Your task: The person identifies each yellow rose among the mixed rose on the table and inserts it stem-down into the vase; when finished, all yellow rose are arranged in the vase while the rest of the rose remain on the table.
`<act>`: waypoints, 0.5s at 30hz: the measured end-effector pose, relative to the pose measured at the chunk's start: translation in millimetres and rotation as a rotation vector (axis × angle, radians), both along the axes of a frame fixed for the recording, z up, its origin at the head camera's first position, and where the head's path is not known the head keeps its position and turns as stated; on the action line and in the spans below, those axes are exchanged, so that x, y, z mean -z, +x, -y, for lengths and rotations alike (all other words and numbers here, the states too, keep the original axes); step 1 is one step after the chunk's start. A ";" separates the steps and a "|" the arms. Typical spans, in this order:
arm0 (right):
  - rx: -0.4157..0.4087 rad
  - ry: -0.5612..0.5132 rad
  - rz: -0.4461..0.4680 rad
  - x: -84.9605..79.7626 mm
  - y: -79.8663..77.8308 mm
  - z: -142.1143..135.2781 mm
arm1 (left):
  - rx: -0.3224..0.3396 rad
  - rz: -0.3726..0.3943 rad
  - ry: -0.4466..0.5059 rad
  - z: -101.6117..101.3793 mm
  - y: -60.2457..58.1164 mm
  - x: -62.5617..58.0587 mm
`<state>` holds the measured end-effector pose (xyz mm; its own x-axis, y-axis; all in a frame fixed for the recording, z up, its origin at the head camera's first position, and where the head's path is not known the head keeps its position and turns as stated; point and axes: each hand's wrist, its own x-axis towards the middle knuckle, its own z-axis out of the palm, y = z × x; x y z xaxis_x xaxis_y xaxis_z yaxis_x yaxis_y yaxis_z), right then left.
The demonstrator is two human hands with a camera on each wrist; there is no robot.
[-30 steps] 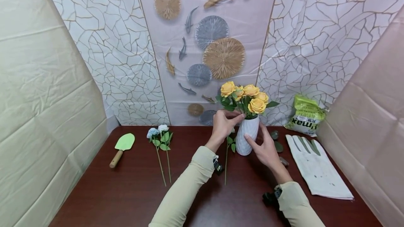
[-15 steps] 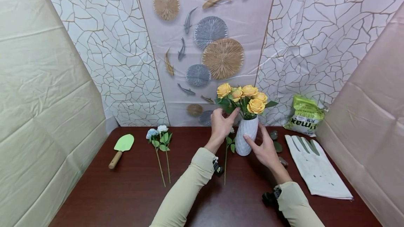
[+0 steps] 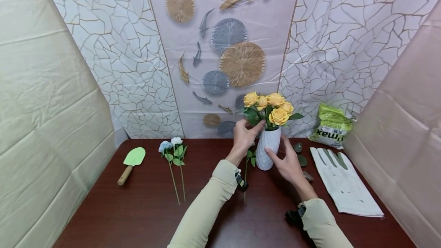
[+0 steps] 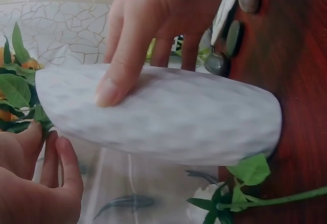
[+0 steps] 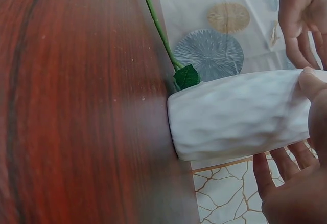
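A white textured vase (image 3: 268,150) stands on the dark table, holding several yellow artificial roses (image 3: 278,116) with green leaves. My right hand (image 3: 288,162) grips it from the right side, thumb across the front. At the mouth, my left hand (image 3: 244,137) pinches a rose stem among the leaves; in the left wrist view those fingertips (image 4: 36,128) sit right beside the rim. The exact hold is partly hidden by leaves. Left of the vase lies a single white rose (image 4: 204,203), its bloom mostly hidden behind the left hand in the head view.
Two loose roses, one blue (image 3: 165,146) and one white (image 3: 177,141), lie to the left, beyond them a green trowel (image 3: 134,157) with a wooden handle. Right of the vase are several dark stones (image 3: 302,160), white gloves (image 3: 344,186) and a green bag (image 3: 330,125).
The leftmost yellow rose swung left, then back right toward the others, with my left hand following it. My right hand has kept its grip on the vase, which stays in place.
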<state>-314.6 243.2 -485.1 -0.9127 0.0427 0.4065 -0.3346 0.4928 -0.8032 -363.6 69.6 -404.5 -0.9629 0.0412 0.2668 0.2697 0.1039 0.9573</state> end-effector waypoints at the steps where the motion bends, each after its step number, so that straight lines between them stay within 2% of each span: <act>1: -0.001 0.000 -0.002 0.1 -0.2 0.4 | -0.004 0.003 -0.003 0.9 0.4 1.5; 5: 0.008 0.005 -0.008 0.9 -0.9 -0.1 | 0.012 -0.008 -0.034 5.3 2.7 6.9; 10: 0.010 0.005 0.005 3.1 -1.2 -1.7 | 0.045 -0.060 -0.074 12.3 5.8 13.6; 15: 0.013 0.013 0.024 4.6 0.0 -3.8 | 0.061 -0.139 -0.140 31.9 7.8 22.4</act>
